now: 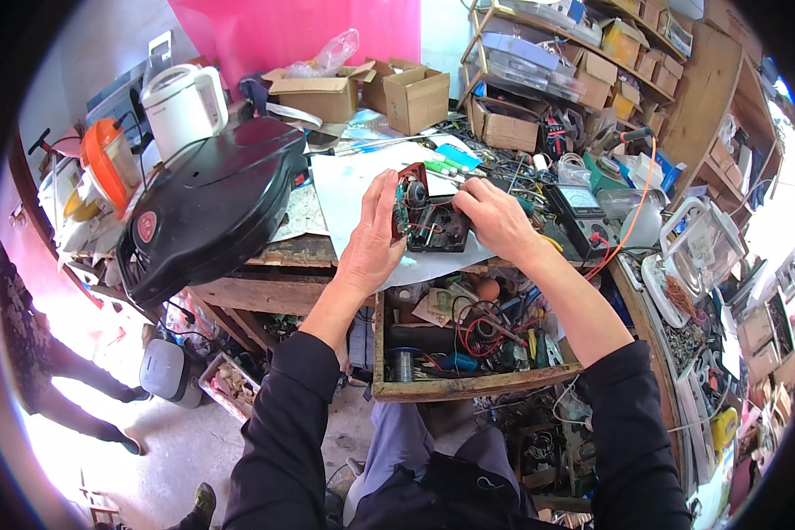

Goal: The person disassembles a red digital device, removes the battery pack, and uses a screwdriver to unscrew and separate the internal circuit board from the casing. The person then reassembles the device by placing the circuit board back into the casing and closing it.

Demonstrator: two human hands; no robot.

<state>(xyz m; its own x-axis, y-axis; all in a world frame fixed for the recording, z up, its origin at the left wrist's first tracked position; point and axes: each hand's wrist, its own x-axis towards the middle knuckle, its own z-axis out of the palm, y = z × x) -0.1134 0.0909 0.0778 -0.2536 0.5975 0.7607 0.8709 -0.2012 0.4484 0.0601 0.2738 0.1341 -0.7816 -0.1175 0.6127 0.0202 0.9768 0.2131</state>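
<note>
Above the workbench, my hands hold the two halves of an opened small electronic device. My left hand (375, 238) is closed on the red casing half (414, 179), which carries a green circuit board (401, 212) and a round dark part like a small speaker. My right hand (496, 219) grips the edge of the black casing half (442, 233). Thin wires run inside the black half, and the halves stand apart at an angle. Beneath them on the bench lies a white sheet (334, 187). My right fingertips are partly hidden behind the black half.
An open drawer (468, 389) of tools, wires and a solder spool juts out below my hands. A large black appliance (212, 194) sits left; a meter (579, 208) with an orange cable stands right. Cardboard boxes (418, 95) are behind. Another person's legs (71, 389) show far left.
</note>
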